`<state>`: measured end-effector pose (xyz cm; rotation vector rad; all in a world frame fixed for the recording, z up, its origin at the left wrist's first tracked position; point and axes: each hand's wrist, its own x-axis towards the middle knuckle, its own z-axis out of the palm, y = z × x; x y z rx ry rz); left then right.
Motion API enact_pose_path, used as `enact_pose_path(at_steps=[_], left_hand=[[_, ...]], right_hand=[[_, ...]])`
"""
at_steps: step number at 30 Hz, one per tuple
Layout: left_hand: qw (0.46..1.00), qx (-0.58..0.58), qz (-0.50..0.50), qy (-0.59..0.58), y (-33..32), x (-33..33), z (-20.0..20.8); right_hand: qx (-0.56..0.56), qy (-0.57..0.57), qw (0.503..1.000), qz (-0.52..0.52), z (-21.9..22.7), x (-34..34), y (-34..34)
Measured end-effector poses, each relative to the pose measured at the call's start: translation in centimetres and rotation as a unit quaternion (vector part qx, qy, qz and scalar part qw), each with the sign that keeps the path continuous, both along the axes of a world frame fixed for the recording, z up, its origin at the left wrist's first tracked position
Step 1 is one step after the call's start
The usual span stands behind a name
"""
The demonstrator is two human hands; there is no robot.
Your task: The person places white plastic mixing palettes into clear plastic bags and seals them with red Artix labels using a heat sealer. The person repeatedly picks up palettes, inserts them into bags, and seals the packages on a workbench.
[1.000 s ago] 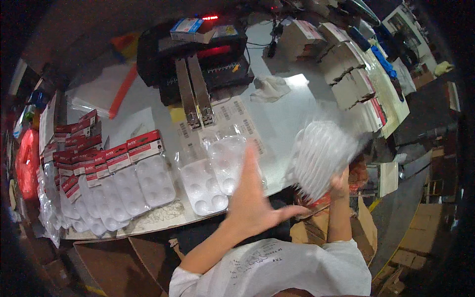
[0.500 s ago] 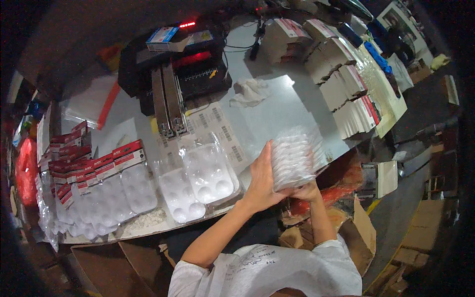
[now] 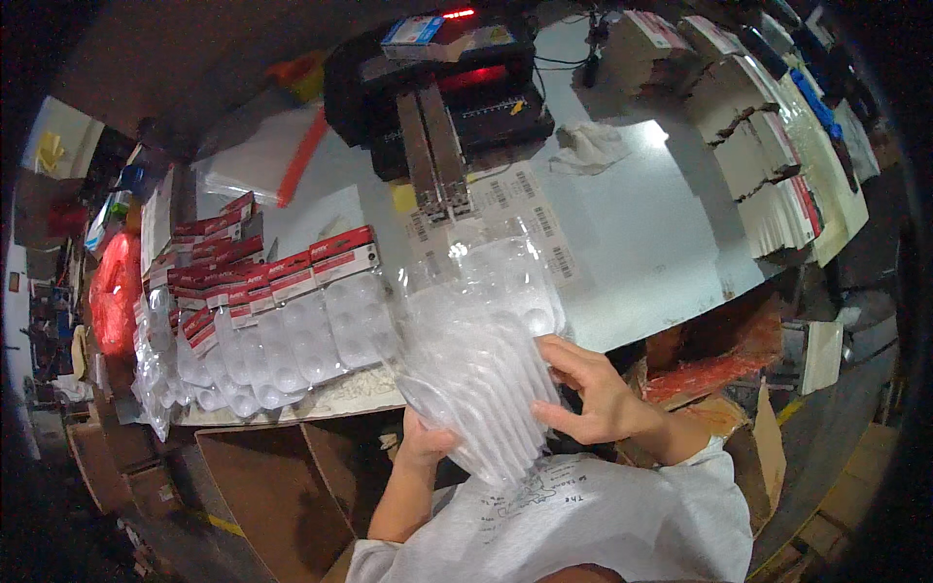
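A thick stack of clear plastic blister trays leans over the near edge of the grey table, fanned out toward me. My left hand holds the stack from below at its lower left corner. My right hand grips its right side, fingers spread over the top tray. Both hands are closed on the stack. The trays have round pockets and look empty.
Rows of packed blisters with red card headers lie to the left. A black sealing machine stands at the back. Stacks of folded cards line the right side. Cardboard boxes sit below the table edge.
The stack was held out to the right in my right hand alone; it has come to the middle in front of me, and my left hand has taken hold beneath it.
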<state>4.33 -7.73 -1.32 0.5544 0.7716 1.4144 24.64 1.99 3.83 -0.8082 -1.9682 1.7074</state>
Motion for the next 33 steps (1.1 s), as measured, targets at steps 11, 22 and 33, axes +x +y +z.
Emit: enact_pose_path(at_steps=[11, 22, 33], left_hand=[[1.000, 0.029, -0.002, -0.003, -2.2, -1.4, -2.6], [0.996, -0.051, 0.029, -0.072, -3.2, -1.3, -2.6], [0.985, 0.013, -0.063, 0.163, -4.3, 0.0, 1.1]], right_hand=[[0.140, -0.075, 0.987, -0.028, -0.3, -3.4, -2.3], [-0.064, 0.000, 0.994, 0.086, -0.1, -2.6, -2.4], [-0.125, 0.008, 0.977, -0.173, 0.7, -2.2, -4.5]])
